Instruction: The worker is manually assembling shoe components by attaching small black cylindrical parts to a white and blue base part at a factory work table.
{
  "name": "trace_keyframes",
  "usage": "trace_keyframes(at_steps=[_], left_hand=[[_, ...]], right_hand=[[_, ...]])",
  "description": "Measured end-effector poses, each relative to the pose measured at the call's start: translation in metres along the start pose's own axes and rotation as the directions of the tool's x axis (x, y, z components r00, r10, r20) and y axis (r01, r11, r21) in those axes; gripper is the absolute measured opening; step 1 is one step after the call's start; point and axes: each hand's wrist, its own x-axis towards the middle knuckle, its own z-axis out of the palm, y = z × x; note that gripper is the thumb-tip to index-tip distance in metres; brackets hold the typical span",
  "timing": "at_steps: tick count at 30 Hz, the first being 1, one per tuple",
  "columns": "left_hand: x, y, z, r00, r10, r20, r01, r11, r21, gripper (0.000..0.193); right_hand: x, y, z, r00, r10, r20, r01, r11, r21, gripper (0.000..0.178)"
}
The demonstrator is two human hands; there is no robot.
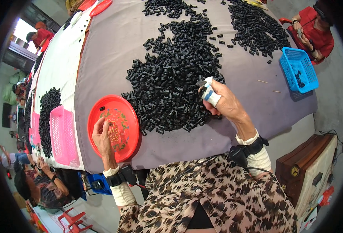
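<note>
A big heap of small black barrel-shaped plastic pieces, which look like cord locks, lies on the grey cloth in front of me. My left hand is over a round red plate with a printed pattern, its fingertips pinched on a small black piece. One loose black piece lies on the plate near its far rim. At the heap's right edge, my right hand is closed, with white and blue wrapping on a finger. Something dark shows at its fingertips, too small to name.
A blue basket with a few black pieces stands at the table's right edge, near a seated person in red. Another heap lies far right. Pink baskets and more pieces are on the white-covered table to the left. Two thin sticks lie on the cloth.
</note>
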Motion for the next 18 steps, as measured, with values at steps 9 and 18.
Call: trace_keyframes(at_steps=[9, 18], left_hand=[[-0.038, 0.05, 0.139, 0.751, 0.391, 0.532, -0.535, 0.833, 0.144, 0.012], [-0.04, 0.043, 0.174, 0.661, 0.388, 0.643, -0.705, 0.615, 0.353, 0.025]], right_hand=[[0.002, 0.016, -0.007, 0.994, -0.092, -0.056, 0.084, 0.988, -0.132, 0.013], [0.002, 0.026, -0.012, 0.997, -0.037, -0.067, 0.033, 0.998, -0.058, 0.011]])
